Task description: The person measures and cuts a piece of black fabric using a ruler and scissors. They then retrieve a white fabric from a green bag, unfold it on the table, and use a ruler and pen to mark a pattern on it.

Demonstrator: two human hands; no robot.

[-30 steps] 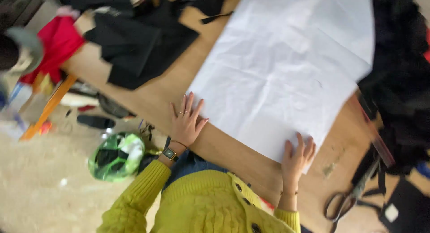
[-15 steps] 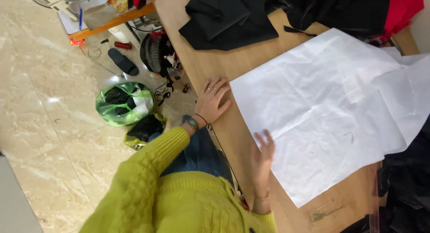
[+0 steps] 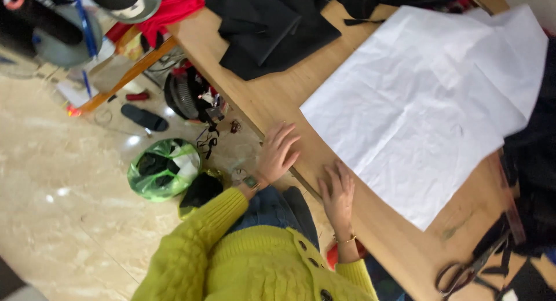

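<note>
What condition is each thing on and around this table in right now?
Left hand: open, flat at the table edge.
Right hand: open, flat on the wooden table.
White paper: unfolded, creased.
Black fabric: piled.
Scissors: lying closed.
Green bag: open, on the floor.
</note>
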